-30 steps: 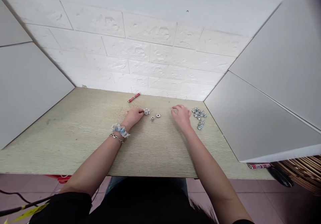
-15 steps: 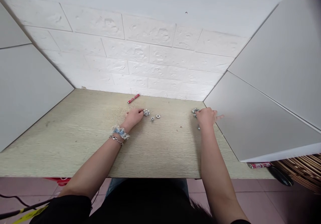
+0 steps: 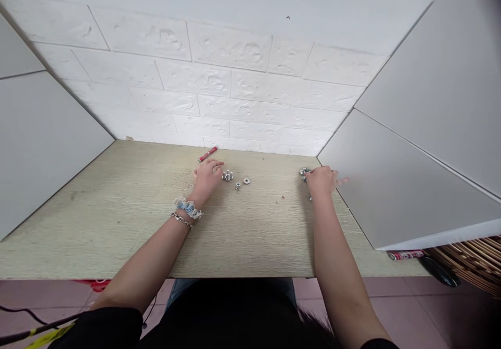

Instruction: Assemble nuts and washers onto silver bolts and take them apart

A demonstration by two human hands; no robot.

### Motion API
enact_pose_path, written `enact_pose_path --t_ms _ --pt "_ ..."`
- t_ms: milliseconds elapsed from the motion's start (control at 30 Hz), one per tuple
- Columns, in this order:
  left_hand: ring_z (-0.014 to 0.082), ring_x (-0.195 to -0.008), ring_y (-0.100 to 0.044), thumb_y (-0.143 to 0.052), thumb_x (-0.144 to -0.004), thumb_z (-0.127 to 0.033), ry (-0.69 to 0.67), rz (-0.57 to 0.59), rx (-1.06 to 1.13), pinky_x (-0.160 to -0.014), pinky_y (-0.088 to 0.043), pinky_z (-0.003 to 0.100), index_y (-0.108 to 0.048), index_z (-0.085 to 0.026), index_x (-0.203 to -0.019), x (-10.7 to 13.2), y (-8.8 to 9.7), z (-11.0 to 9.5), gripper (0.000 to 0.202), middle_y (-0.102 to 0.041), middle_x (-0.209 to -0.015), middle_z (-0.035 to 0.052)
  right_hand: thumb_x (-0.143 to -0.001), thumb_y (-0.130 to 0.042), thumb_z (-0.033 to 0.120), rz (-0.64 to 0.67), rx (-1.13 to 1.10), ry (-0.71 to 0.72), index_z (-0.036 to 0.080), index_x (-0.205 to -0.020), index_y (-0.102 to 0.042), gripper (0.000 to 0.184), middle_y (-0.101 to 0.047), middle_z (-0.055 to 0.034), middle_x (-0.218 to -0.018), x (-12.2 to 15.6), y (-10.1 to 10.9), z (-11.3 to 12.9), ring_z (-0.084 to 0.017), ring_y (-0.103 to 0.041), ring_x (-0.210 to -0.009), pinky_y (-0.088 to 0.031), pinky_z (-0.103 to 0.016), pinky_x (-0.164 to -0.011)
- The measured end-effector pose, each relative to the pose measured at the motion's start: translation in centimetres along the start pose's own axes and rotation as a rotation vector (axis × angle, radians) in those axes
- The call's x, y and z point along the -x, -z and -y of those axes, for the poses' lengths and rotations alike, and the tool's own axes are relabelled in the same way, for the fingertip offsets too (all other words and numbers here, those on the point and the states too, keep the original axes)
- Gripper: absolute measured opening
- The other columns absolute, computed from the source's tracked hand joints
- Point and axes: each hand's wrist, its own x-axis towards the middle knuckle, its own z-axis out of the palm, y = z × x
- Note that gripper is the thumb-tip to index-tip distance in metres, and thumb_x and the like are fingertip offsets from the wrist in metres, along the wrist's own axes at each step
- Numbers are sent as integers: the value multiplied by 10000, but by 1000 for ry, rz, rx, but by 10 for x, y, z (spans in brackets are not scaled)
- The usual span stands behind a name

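Note:
My left hand [image 3: 207, 176] rests on the wooden table [image 3: 117, 218], fingers loosely spread, just left of a small cluster of metal nuts [image 3: 227, 175]. Two more loose nuts [image 3: 241, 183] lie a little to the right of it. My right hand [image 3: 321, 181] lies over a pile of metal nuts [image 3: 303, 172] near the table's right side, fingers curled down onto them. Most of that pile is hidden under the hand, so I cannot see whether a piece is gripped.
A red pen [image 3: 207, 154] lies by the white brick wall at the back. Grey panels [image 3: 395, 182] stand at both sides of the table. A wicker basket [image 3: 469, 263] sits low on the right, beyond the table's edge.
My right hand moved from the middle of the table rightward onto the pile of nuts. My left hand lifted its fingers off the small cluster and opened a little.

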Motion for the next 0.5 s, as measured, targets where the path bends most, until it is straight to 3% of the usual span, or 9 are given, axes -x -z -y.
enact_pose_path --t_ms 100,267,400,500 --pt "286 -1115 -412 -453 -754 -210 -26 -77 24 -930 -274 486 -654 -242 -895 0 0 0 247 -526 -1165 53 -701 -554 248 42 68 -48 135 -724 -674 167 -565 -161 -976 1 -1 1 -334 -378 -1043 -152 -561 -902" --pt "249 -1096 -418 -457 -772 -198 -151 -211 31 -947 -266 446 -635 -238 -892 5 -1 -3 219 -494 -1183 54 -724 -524 238 23 23 8 137 -702 -669 178 -572 -141 -992 2 0 5 -313 -372 -1055 -156 -548 -922" --pt "240 -1115 -405 -444 -807 -188 -354 -279 -82 -935 -249 425 -616 -238 -927 14 0 -8 215 -477 -1216 57 -767 -498 295 -9 -253 223 163 -697 -657 218 -570 -79 -1067 10 3 29 -245 -436 -1034 -231 -457 -950" --pt "231 -1096 -422 -445 -833 -229 -570 -220 -158 -921 -257 400 -600 -233 -977 20 -1 -11 211 -516 -1176 68 -768 -519 338 84 -582 422 165 -743 -649 218 -604 -64 -974 29 7 58 -177 -508 -937 -355 -327 -881"
